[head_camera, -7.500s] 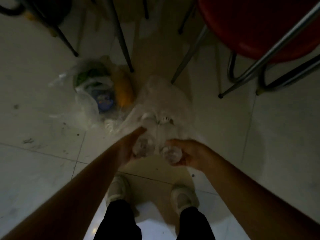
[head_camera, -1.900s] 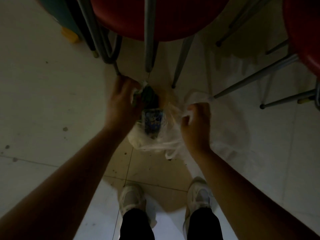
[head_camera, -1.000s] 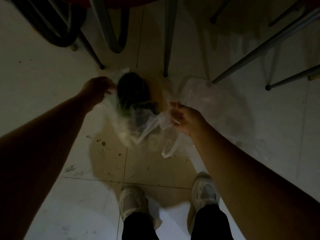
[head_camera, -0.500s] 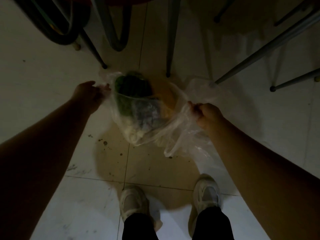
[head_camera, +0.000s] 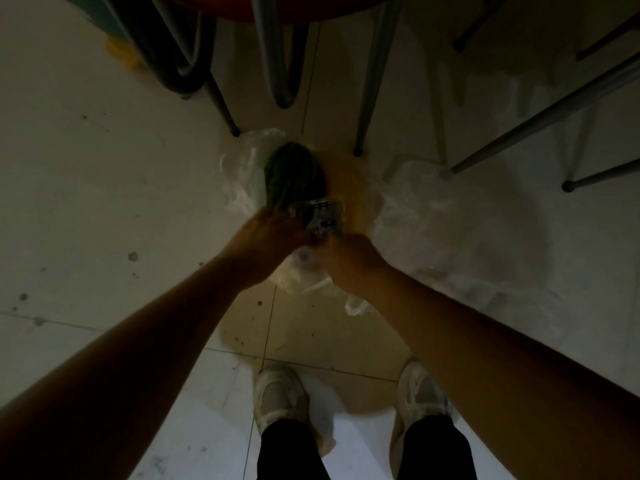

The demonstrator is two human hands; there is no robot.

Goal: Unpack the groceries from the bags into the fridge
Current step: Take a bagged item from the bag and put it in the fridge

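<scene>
A clear plastic grocery bag (head_camera: 239, 174) lies on the floor between chair legs. Inside it are a dark green vegetable (head_camera: 294, 174), an orange item (head_camera: 351, 188) and a printed packet (head_camera: 323, 214). My left hand (head_camera: 273, 233) and my right hand (head_camera: 349, 258) meet over the bag's mouth, fingers curled at the near end of the packet. Something pale (head_camera: 304, 266) shows in the bag between my wrists. The fingertips are hidden in the dim light.
A second, crumpled clear bag (head_camera: 440, 223) lies to the right. Metal chair legs (head_camera: 370, 74) stand just beyond the bags, with more at right (head_camera: 540, 126) and left (head_camera: 221, 102). My white shoes (head_camera: 280, 400) are on the tiled floor below.
Half a second ago my hands held the bag's rim stretched wide apart. Both have since come together in the middle, onto the printed packet.
</scene>
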